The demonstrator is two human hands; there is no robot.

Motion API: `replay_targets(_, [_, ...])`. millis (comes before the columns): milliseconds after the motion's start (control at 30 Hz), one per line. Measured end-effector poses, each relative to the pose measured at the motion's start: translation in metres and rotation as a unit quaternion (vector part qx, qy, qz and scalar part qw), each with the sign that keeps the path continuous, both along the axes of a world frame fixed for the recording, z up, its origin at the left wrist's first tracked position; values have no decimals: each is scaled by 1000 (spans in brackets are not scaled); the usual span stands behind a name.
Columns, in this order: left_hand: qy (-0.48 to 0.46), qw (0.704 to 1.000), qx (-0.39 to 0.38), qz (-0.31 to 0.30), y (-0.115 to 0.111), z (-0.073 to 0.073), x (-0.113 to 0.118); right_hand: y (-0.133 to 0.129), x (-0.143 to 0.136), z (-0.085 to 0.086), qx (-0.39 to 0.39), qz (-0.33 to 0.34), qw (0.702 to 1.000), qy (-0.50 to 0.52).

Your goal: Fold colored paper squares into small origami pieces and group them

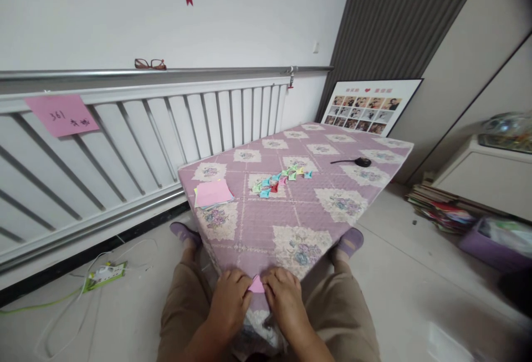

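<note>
- Your left hand (231, 297) and right hand (286, 296) pinch a small folded pink paper (256, 284) between them, each grip closed on one side of it; it sits at the near end of the table (261, 229);
- Ahead of it lies a cluster of small folded paper pieces (275, 187), in blue, green, yellow, pink and red;
- You have a stack of paper sheets (213, 193), pink on top, near the table's left edge; a dark, long-handled spoon-like object (362, 162) lies farther back, to the right.

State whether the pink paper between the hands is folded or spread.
Folded. The pink paper between left hand and right hand shows as a small triangle, far smaller than the flat pink sheet farther left.
</note>
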State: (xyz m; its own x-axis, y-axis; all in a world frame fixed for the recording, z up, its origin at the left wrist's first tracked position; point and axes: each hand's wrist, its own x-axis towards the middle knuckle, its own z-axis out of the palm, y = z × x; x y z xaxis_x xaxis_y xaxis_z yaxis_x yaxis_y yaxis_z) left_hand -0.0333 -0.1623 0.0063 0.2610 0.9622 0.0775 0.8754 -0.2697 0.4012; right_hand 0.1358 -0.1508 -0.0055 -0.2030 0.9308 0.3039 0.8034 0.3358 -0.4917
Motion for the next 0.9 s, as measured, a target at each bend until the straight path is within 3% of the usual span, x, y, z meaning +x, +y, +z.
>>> replay_targets(200, [-10, 1000, 8, -19, 5, -9, -3, -1, 5, 9, -41, 49, 998, 0])
replay_targets(333, [-9, 999, 24, -23, 5, -13, -4, 3, 2, 15, -58, 47, 997, -30])
replay_targets(533, [-5, 999, 50, -19, 8, -12, -3, 7, -2, 18, -63, 41, 995, -66])
replay_targets(700, [15, 998, 67, -5, 11, -11, 3, 7, -8, 22, -20, 29, 990, -139])
replay_targets(900, [-22, 998, 62, 11, 12, 0, 13, 12, -17, 25, 1, 8, 983, -185])
